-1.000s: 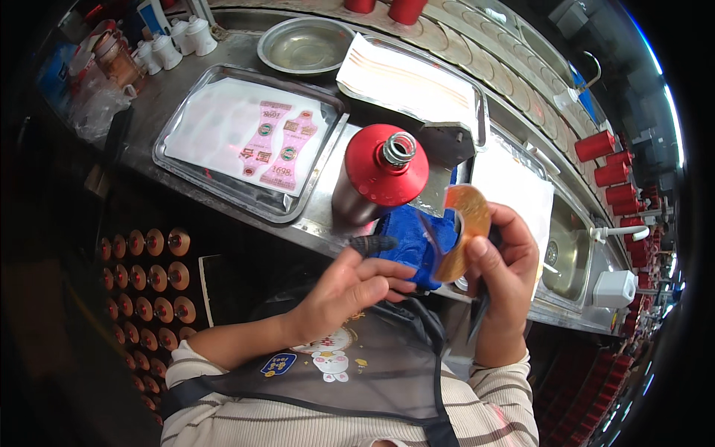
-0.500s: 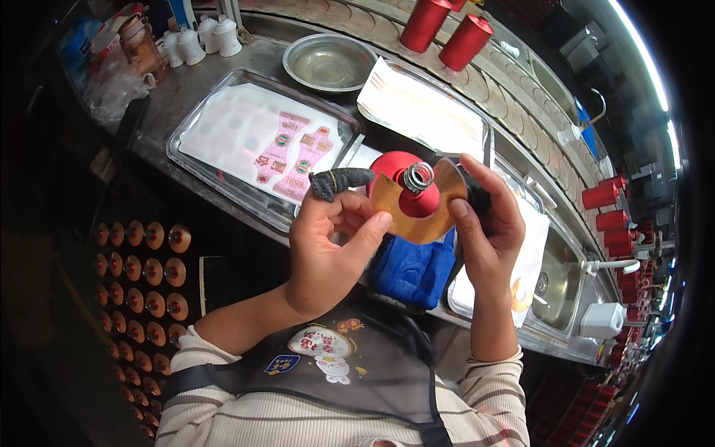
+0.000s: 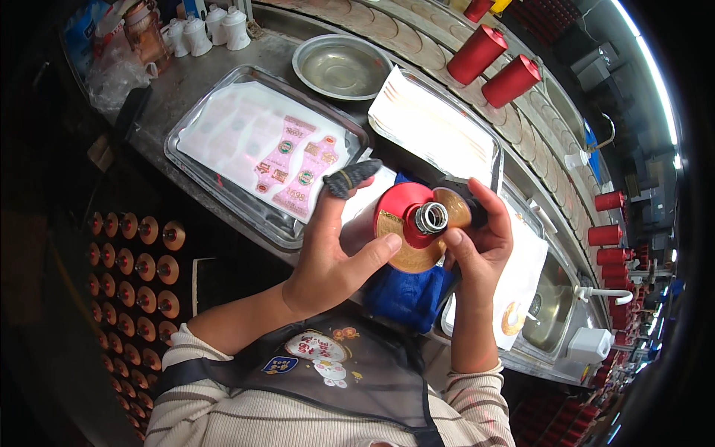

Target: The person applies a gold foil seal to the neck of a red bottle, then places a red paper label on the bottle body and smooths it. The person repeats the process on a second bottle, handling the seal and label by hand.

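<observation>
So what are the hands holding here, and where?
Both grip a red bottle near its shoulder: left hand on the left side, right hand pressing a gold round label around the neck.

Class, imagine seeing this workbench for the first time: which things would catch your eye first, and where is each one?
The eye lands first on the red bottle at the centre, held between the left hand and right hand, with a gold round label at its neck. Behind it to the left lies a metal tray of pink labels, and two red bottles stand at the top.
</observation>
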### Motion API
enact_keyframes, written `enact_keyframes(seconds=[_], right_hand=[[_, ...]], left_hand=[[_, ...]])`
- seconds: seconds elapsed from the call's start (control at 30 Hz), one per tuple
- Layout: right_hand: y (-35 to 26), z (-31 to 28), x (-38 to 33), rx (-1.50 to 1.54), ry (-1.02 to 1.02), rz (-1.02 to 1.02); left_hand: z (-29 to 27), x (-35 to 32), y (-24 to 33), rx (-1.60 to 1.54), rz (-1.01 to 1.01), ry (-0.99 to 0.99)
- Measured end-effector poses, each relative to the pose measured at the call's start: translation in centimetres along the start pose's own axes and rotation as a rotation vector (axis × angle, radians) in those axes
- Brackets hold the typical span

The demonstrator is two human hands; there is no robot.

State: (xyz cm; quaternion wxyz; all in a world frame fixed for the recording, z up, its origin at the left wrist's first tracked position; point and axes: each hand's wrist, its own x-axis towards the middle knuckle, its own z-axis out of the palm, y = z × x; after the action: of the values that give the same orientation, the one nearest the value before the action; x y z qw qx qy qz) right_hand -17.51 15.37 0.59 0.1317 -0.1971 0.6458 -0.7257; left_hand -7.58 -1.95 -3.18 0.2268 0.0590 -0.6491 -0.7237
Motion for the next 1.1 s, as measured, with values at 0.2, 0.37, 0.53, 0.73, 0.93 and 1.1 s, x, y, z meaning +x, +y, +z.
enact_keyframes(seconds=[0.2, 0.37, 0.53, 0.73, 0.93, 1.1], right_hand=[[2.3, -0.9, -0.7, -0.152, 0.063, -0.289], [0.9, 0.8, 1.1, -0.057, 0.117, -0.023], [0.4, -0.5, 1.6, 0.194, -0.014, 0.217], [0.1, 1.3, 0.1, -0.020, -0.013, 0.038], [0.7, 0.6, 0.1, -0.027, -0.061, 0.018], [-0.2, 1.3, -0.1, 0.036, -0.024, 0.072]], left_hand=[[0.7, 0.3, -0.7, -0.245, -0.059, -0.086], [1.4, 0.1, -0.7, -0.278, -0.061, -0.072], [1.2, 0.2, -0.5, -0.372, -0.073, -0.099], [0.9, 0.1, -0.4, -0.409, -0.094, -0.128], [0.7, 0.3, -0.3, -0.432, -0.075, -0.145], [0.7, 0.1, -0.7, -0.448, -0.109, -0.149]])
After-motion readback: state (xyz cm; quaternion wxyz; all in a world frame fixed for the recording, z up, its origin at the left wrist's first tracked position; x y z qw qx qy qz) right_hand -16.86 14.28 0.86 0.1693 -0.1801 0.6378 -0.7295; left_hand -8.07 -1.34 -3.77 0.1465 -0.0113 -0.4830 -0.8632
